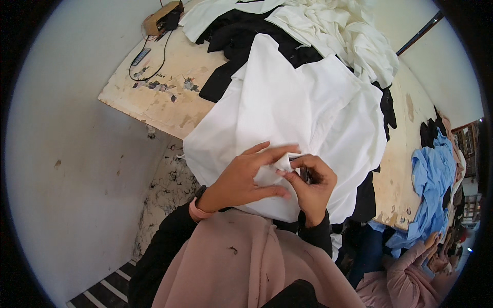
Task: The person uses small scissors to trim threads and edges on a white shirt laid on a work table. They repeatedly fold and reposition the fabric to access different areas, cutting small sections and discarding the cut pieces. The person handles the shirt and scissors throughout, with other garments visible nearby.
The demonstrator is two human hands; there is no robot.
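Note:
A large white garment piece (277, 102) is spread in front of me and hangs over the table's near edge. My left hand (246, 177) rests on its lower part, fingers stretched and thumb apart, slightly blurred at the tips. Close beside it, my right hand (314, 187) pinches a small folded bit of the white cloth between thumb and forefinger. Something small and dark (306, 176) shows inside the curled right fingers; its kind is mostly hidden.
Black cloth (226, 77) and a white fabric heap (354, 31) lie behind on the wooden table (154, 105). A brown box (162, 18) with a black cord stands far left. Blue garments (431, 169) hang at the right, near another person's pink sleeve (411, 272).

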